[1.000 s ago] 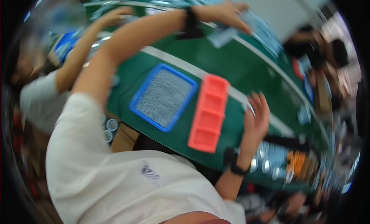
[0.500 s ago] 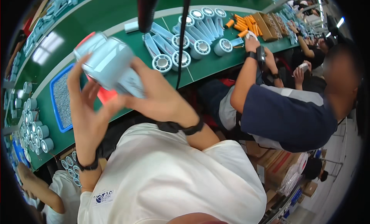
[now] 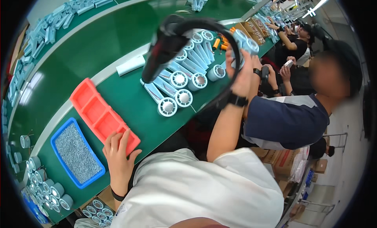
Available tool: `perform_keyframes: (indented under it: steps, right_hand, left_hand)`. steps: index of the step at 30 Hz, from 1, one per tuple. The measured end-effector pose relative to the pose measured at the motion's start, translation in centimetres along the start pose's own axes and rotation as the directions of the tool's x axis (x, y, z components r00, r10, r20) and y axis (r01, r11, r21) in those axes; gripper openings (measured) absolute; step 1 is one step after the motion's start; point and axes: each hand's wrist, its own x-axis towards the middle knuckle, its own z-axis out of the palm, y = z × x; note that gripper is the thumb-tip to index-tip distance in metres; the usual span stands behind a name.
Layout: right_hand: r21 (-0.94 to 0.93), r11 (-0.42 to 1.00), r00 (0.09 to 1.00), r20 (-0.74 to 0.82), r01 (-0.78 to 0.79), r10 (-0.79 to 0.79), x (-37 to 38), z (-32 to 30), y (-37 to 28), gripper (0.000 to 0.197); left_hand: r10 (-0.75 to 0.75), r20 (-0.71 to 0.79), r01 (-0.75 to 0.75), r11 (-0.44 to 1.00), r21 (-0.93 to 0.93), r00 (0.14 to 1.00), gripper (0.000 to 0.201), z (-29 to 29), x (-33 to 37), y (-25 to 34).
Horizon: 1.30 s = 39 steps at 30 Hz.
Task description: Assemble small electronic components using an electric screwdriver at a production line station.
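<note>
My left hand (image 3: 119, 154) grips the near end of a red tray (image 3: 89, 104) with square compartments, fingers over its edge and thumb at the corner. No parts show in its compartments. My right hand (image 3: 242, 79) is stretched out to the far right, fingers closed around light-blue fan housings (image 3: 249, 45) with round heads; how many it holds is hard to tell. A black powered screwdriver (image 3: 163, 51) hangs in front of me, its cable looping to the right. Behind it lie several light-blue fan housings (image 3: 183, 97) with round grilled heads and long handles.
A blue tray (image 3: 78, 153) full of small metal screws sits left of the red tray. Round light-blue parts (image 3: 47, 188) are grouped at the lower left. A light-blue handle cover (image 3: 130, 65) lies near the rail. Orange cylinders (image 3: 216, 43) and a co-worker (image 3: 286, 118) are at right.
My hands have parted: the right carried the light-blue housings from the left over to the far right. My left hand has come down onto the red tray's end.
</note>
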Motion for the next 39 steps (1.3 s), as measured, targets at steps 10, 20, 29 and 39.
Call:
perform_keyframes:
  steps: [10, 20, 29, 39]
  right_hand:
    - [-0.597, 0.607, 0.838, -0.488, -0.525, 0.245, 17.9, -8.6, -6.6, 0.043]
    - [-0.81, 0.345, 0.852, -0.324, -0.474, 0.411, 15.5, -1.3, -1.4, 0.043]
    - [-0.853, 0.312, 0.894, -0.328, -0.419, 0.304, 16.0, -8.2, -6.9, 0.04]
    - [-0.864, 0.256, 0.875, -0.334, -0.433, 0.352, 14.5, 0.3, -4.3, 0.047]
  left_hand:
    - [-0.073, 0.085, 0.085, 0.985, -0.153, 0.994, 0.074, -0.4, 0.3, -3.1]
    - [-0.149, 0.028, 0.15, 0.987, -0.053, 0.988, 0.071, -0.2, -0.4, -2.6]
    - [-0.197, 0.016, 0.198, 0.976, -0.091, 0.98, 0.073, 0.9, 0.2, -1.1]
    - [-0.315, -0.013, 0.311, 0.941, -0.137, 0.949, 0.068, 0.7, 0.7, -0.5]
